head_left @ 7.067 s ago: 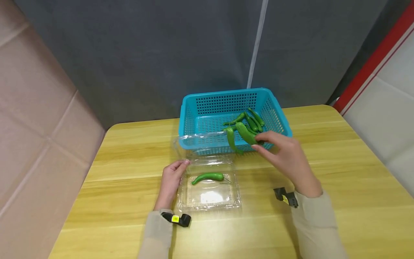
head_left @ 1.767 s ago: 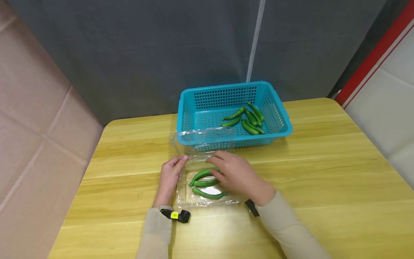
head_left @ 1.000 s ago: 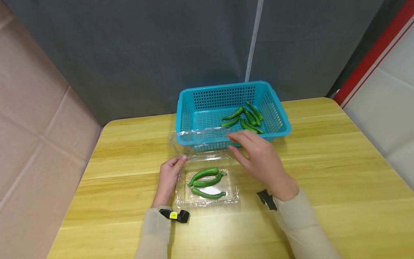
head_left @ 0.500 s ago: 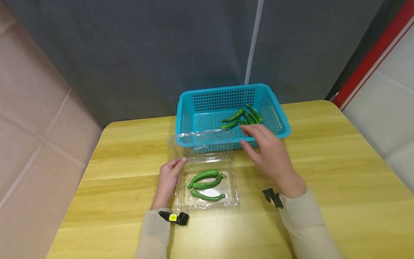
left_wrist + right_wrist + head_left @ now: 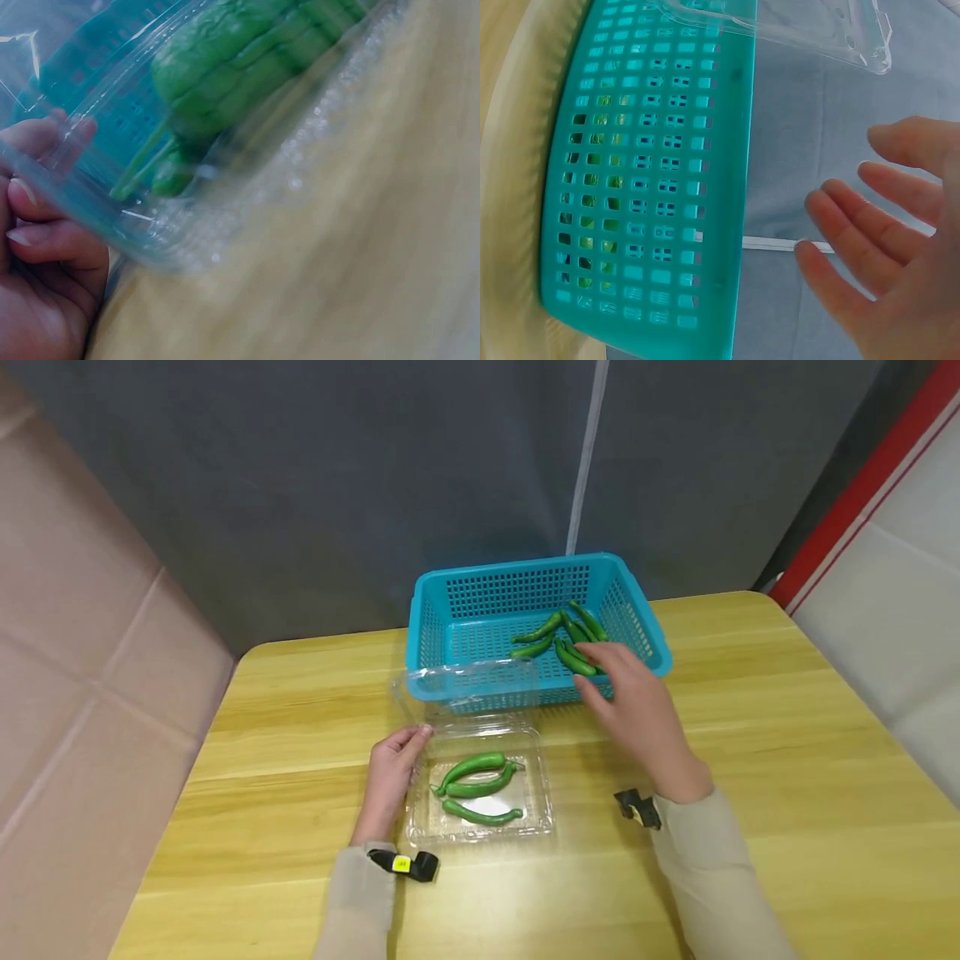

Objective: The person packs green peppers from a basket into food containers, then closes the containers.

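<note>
My left hand [image 5: 393, 777] pinches the left edge of a clear plastic clamshell box [image 5: 540, 822], whose lid [image 5: 480, 681] stands raised against a blue basket. Inside the box lie three green chili peppers [image 5: 480, 812]. In the left wrist view, the fingers [image 5: 56, 244] meet at the box wall, close to a pepper [image 5: 225, 75]. My right hand [image 5: 637, 710] hovers over the near right rim of the basket [image 5: 495, 568], fingers spread and nothing between them. Several green chili peppers [image 5: 573, 658] lie in the basket's right half, partly covered by that hand.
Both containers rest on a light wooden table [image 5: 285, 710]. A grey curtain [image 5: 337, 502] hangs behind the basket. Padded pinkish panels [image 5: 90, 610] border the left side, and a white wall with a red stripe [image 5: 847, 502] borders the right.
Seven seconds ago, one pepper lay in the box and the right hand held peppers; now three lie there. Since releasing, the right hand has moved back and right to the basket. The left hand keeps its grip.
</note>
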